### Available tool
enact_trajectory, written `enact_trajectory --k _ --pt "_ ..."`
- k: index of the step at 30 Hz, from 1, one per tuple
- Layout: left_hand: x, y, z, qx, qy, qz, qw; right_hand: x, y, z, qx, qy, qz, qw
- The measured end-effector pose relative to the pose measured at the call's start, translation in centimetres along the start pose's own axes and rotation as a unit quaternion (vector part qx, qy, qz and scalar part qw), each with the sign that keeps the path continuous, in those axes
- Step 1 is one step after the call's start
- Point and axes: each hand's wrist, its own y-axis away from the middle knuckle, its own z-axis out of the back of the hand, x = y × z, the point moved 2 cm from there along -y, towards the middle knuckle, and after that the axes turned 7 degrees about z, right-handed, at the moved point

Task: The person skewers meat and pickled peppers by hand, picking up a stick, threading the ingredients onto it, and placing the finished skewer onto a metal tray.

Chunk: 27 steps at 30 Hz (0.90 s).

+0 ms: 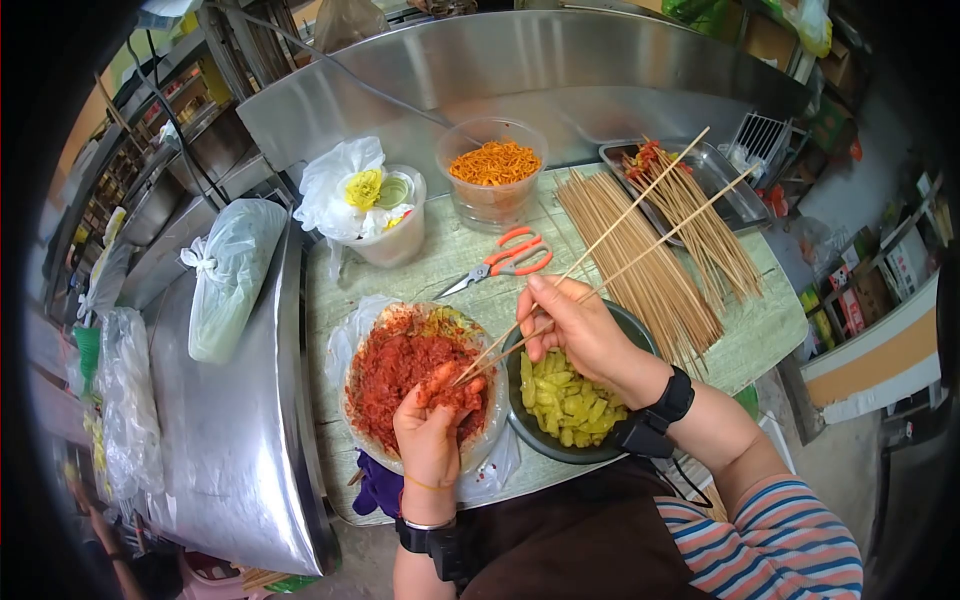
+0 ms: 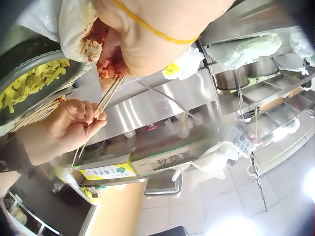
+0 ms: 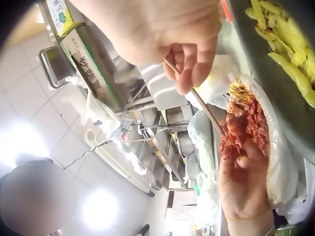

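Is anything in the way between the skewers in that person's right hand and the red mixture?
Nothing visible blocks them. The skewers run from the right hand straight to the left hand, whose smeared fingers are at their tips, over the red mixture.

Over the counter (image 1: 765,325), the right hand (image 1: 578,328) holds two thin sticks (image 1: 640,200), their tips at the left hand (image 1: 430,430), which pinches some red food (image 1: 395,355). Yellow-green pieces (image 1: 562,400) lie in a dark bowl (image 1: 519,415); orange-handled scissors (image 1: 487,268) lie nearby.
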Motion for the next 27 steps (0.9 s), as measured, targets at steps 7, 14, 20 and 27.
enact_trajectory --k 7,14,20,27 --pt "-0.7 0.1 0.1 0.059 0.069 0.028 0.995 0.4 -0.2 -0.2 0.019 0.018 -0.002 1.000" --pt "-0.8 0.2 0.2 0.034 0.014 0.071 0.997 0.5 -0.7 0.4 0.065 0.062 0.011 0.996" --pt "-1.0 0.5 0.3 0.028 0.023 0.056 0.998 2.9 0.5 -0.7 0.096 0.107 0.063 0.988" --pt "-0.5 0.4 1.0 0.035 0.146 0.001 0.989 3.8 5.8 -2.7 0.127 0.237 0.323 0.907"
